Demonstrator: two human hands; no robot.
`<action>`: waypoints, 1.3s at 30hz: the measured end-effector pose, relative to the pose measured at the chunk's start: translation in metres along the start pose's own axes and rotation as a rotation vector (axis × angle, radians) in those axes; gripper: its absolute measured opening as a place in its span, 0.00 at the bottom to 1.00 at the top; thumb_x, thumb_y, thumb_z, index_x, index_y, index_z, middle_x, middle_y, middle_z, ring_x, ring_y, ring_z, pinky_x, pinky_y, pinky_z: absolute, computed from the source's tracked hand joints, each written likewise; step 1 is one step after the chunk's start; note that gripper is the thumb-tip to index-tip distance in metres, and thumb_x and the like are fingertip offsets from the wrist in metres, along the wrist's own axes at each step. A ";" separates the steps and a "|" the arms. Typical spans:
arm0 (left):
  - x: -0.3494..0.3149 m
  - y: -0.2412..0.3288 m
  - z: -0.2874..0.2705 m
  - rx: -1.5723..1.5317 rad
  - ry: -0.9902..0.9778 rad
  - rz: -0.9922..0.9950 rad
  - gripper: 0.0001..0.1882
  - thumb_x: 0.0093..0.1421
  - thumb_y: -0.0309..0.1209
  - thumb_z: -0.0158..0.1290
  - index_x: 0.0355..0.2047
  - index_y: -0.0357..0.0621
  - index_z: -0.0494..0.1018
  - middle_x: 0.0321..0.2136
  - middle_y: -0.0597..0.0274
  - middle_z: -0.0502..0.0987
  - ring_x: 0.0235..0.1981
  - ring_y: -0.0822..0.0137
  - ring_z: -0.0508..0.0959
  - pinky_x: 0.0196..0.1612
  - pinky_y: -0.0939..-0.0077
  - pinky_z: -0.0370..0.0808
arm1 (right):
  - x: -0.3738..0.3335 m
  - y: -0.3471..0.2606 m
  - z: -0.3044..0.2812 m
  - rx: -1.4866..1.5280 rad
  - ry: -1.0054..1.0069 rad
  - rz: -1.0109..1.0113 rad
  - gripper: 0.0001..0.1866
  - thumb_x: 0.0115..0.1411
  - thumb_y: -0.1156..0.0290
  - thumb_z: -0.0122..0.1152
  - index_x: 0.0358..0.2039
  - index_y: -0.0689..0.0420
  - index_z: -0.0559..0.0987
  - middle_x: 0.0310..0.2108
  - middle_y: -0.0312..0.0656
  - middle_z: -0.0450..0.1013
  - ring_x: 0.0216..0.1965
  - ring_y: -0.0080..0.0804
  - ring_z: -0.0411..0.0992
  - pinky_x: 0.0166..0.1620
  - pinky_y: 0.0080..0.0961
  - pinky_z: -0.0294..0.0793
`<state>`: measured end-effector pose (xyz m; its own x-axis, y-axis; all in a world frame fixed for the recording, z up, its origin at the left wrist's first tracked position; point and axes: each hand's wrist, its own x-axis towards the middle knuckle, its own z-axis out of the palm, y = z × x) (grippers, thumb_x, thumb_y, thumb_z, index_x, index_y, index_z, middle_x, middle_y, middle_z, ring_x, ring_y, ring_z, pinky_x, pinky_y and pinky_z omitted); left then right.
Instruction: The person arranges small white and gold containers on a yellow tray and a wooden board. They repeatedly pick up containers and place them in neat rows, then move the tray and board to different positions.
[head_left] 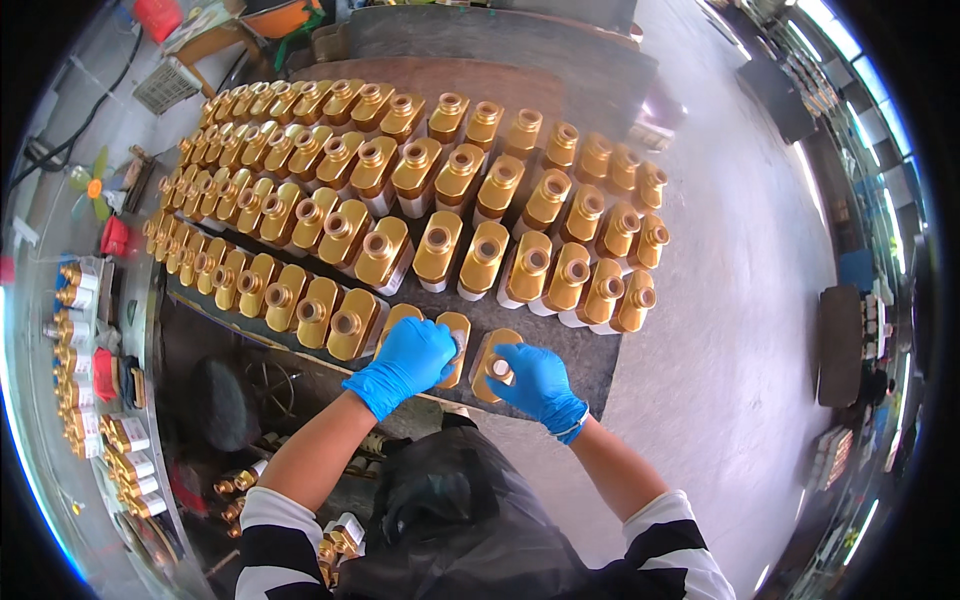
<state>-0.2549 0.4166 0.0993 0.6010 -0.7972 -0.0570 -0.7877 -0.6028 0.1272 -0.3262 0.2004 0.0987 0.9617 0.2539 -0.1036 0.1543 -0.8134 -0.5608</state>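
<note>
Both hands wear blue gloves and work at the table's near edge. My left hand [410, 360] is closed, its curled fingers against the neck of a gold-shouldered bottle [455, 372]. A small greyish bit shows at its fingertips, too hidden to name. My right hand [537, 383] wraps thumb and fingers about the neck of another gold bottle [487, 385], which stands upright at the near edge. Something pale shows in that bottle's mouth. Partly behind my left hand is one more gold bottle [398, 318]. Next to it on the left stands a gold bottle with an open neck [352, 325].
Long rows of upright gold bottles [440, 245] with white lower parts cover the dark table [590, 350]. More bottles lie on a shelf [105, 375] at the left. A fan [94, 187] and a grey crate [165, 88] stand far left. Grey floor [730, 330] extends to the right.
</note>
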 end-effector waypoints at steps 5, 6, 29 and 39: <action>-0.018 0.001 -0.017 -0.142 0.093 -0.100 0.19 0.47 0.44 0.60 0.35 0.45 0.76 0.25 0.60 0.74 0.30 0.60 0.76 0.28 0.66 0.71 | -0.005 0.002 -0.004 0.037 0.099 0.035 0.21 0.47 0.59 0.66 0.40 0.55 0.78 0.32 0.48 0.76 0.32 0.46 0.75 0.36 0.37 0.75; -0.025 0.002 -0.028 -0.194 0.145 -0.121 0.21 0.47 0.45 0.60 0.37 0.45 0.76 0.26 0.60 0.74 0.31 0.60 0.76 0.29 0.66 0.71 | -0.004 0.003 -0.005 0.019 0.098 0.045 0.21 0.46 0.59 0.66 0.40 0.54 0.78 0.32 0.47 0.76 0.32 0.46 0.75 0.36 0.36 0.75; -0.443 0.276 0.233 -0.995 0.311 -2.336 0.13 0.52 0.41 0.50 0.33 0.50 0.77 0.31 0.49 0.79 0.34 0.48 0.78 0.38 0.57 0.74 | 0.034 -0.191 0.077 -0.381 -0.759 -0.707 0.31 0.48 0.60 0.69 0.52 0.58 0.73 0.29 0.43 0.72 0.30 0.41 0.71 0.33 0.35 0.70; -0.560 0.238 0.366 -0.780 0.784 -3.223 0.26 0.53 0.45 0.56 0.46 0.40 0.70 0.39 0.48 0.78 0.39 0.47 0.78 0.41 0.57 0.75 | 0.011 -0.440 0.481 -0.586 -1.060 -1.751 0.29 0.51 0.64 0.61 0.55 0.55 0.69 0.31 0.46 0.71 0.34 0.42 0.71 0.37 0.37 0.69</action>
<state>-0.8283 0.7078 -0.2013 -0.6984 0.5842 -0.4136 0.5162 0.8114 0.2744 -0.4924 0.8133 -0.0511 -0.6473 0.6942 -0.3149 0.7603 0.5580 -0.3326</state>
